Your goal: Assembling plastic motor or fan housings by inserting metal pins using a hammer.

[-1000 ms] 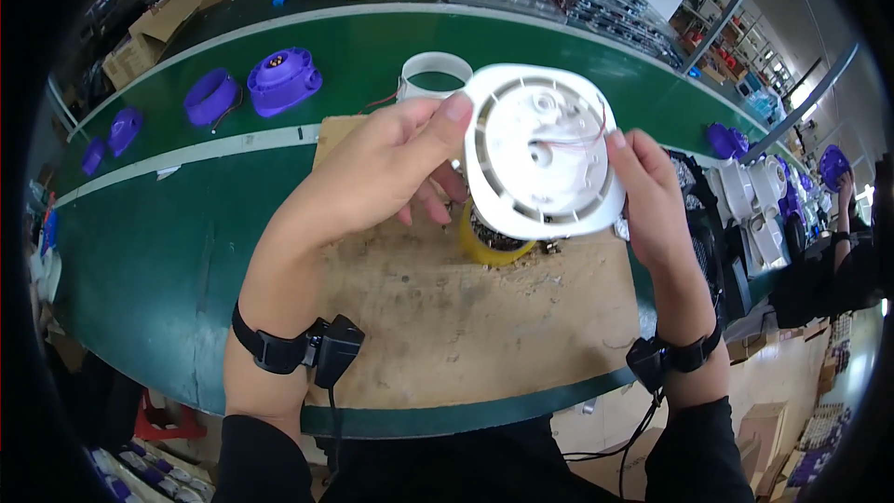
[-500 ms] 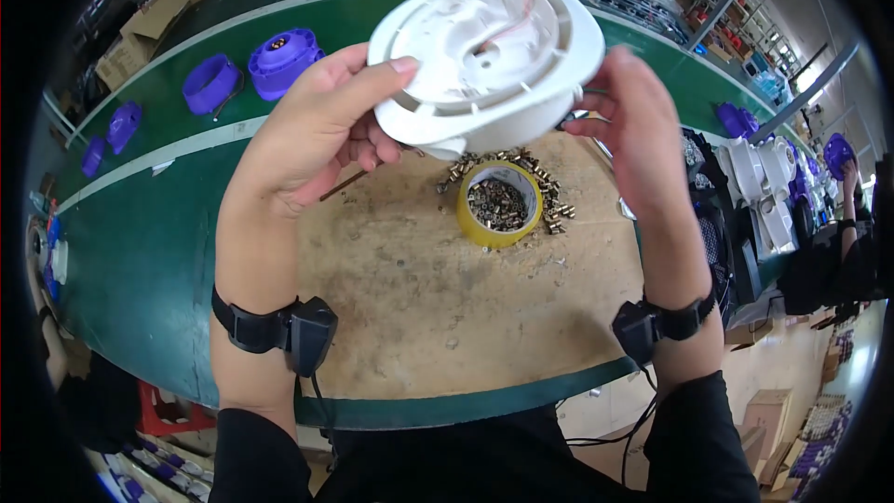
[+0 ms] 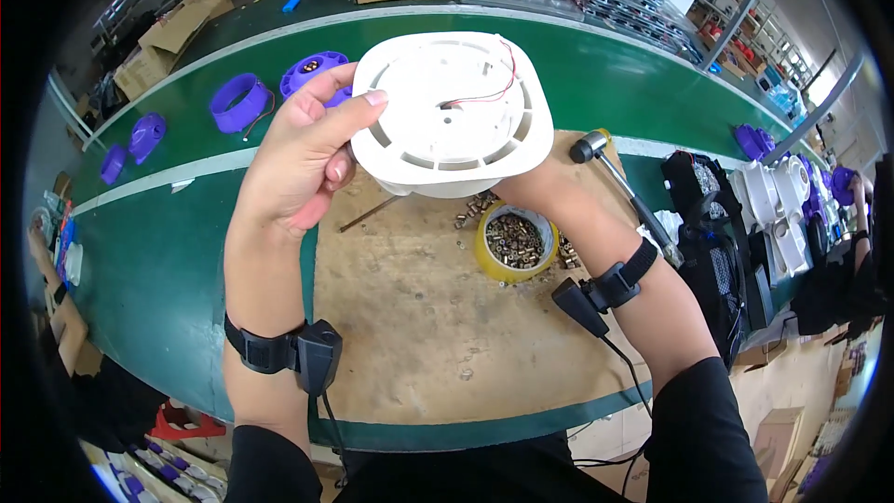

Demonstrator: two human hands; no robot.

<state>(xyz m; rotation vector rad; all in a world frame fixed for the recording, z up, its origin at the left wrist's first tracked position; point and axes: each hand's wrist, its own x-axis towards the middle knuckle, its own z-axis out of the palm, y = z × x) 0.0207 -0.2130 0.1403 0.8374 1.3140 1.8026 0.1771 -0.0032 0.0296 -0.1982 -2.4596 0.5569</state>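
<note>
A white plastic housing (image 3: pixel 452 144), rounded-square with a slotted ring and thin red wires on its face, is held up over the board. My left hand (image 3: pixel 303 144) is closed on its left edge, thumb on the top face and fingers beneath. Reaching under the housing from the right, my right hand (image 3: pixel 533 188) has its fingers hidden behind it. Below stands a yellow tape roll (image 3: pixel 492 263) filled with small metal fittings (image 3: pixel 517 240), with more fittings scattered around it. A thin brown rod (image 3: pixel 368 213) lies under the housing's left side.
A brown board (image 3: pixel 410 335) covers part of the green table (image 3: pixel 154 251). A hammer (image 3: pixel 631 194) lies at its right edge, beside a black bag (image 3: pixel 712 233). Purple housings (image 3: pixel 239 104) stand on the far green strip. White housings (image 3: pixel 765 196) and another person's hand (image 3: pixel 859 188) are at the right.
The white housing has moved down and left, its face now turned more toward me. My right hand has gone from its right side to underneath, uncovering the hammer. My left hand keeps its grip.
</note>
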